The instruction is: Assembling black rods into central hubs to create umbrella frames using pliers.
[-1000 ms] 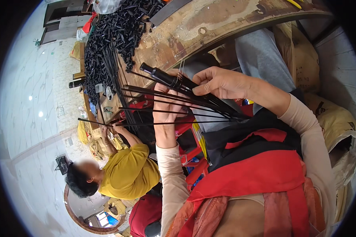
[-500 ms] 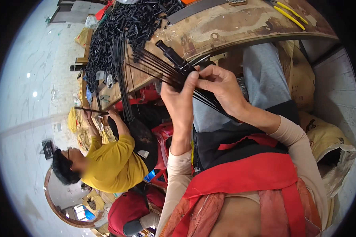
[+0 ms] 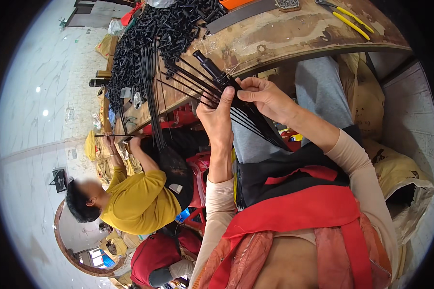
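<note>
From my remote station I found the left hand [image 3: 217, 120] closed firmly around slim black rods [image 3: 263, 127], its thumb pressed near the base of a black stepped tube [image 3: 208, 63]. The right hand [image 3: 270, 100] had its thumb and forefinger drawn narrowly together just beside the tube's lower end; I could not tell what lay between those fingertips. The tube and rods were held aslant above the lap, near the front edge of the wooden workbench [image 3: 275, 41]; the rods fanned out toward the upper left and gathered toward the lower right.

On the workbench I noted a heap of small black parts [image 3: 147, 55], yellow-handled pliers [image 3: 353, 25] and a flat grey strip [image 3: 246, 17]. To the left, a co-worker in a yellow top [image 3: 140, 200] held a dark rod [image 3: 115, 135] in both hands.
</note>
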Demonstrator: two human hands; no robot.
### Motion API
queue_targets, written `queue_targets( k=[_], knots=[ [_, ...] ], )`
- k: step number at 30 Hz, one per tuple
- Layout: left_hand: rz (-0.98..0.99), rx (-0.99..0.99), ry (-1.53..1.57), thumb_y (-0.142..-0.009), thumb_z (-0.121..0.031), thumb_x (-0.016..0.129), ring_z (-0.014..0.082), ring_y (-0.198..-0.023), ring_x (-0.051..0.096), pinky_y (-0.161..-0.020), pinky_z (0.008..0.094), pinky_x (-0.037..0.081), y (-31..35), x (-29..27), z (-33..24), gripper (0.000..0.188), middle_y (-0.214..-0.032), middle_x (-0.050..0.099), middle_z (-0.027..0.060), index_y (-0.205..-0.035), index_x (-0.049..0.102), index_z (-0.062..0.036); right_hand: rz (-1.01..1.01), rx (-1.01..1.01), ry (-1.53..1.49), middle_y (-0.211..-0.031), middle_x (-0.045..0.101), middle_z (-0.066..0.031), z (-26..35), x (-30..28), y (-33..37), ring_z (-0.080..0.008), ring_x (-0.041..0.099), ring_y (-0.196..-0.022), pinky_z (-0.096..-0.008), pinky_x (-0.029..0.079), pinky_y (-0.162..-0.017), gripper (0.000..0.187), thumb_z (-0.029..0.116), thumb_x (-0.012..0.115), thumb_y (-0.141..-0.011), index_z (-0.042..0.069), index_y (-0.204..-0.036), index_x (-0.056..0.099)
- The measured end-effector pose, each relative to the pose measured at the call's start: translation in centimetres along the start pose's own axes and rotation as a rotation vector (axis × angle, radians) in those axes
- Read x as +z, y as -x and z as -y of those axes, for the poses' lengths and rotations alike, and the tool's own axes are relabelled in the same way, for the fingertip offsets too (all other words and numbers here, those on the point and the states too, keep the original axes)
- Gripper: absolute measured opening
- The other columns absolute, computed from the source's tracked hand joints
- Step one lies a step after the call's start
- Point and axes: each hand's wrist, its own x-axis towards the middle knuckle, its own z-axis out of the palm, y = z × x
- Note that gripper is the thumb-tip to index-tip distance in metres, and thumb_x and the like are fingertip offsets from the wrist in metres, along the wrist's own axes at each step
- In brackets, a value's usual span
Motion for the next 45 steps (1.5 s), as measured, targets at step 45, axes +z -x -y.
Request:
queue_targets(
  k=[45],
  knots=[
    [0.174,-0.148,0.132,-0.083,-0.001,0.069,0.0260,-0.098,0.065,-0.090,0.0366,0.050,2.6,1.1,-1.7,0.021,-0.094,0.069,0.0150,-0.100,0.061,0.0067,-0.241,-0.324,0.046,-0.094,0.063,-0.0039,-2.2,3.4,6.0,-0.0093,0.059,-0.090,-0.0240,0.048,-0.084,0.008,0.002,0.067,-0.086,0.001,-0.091,0.061]
  ],
)
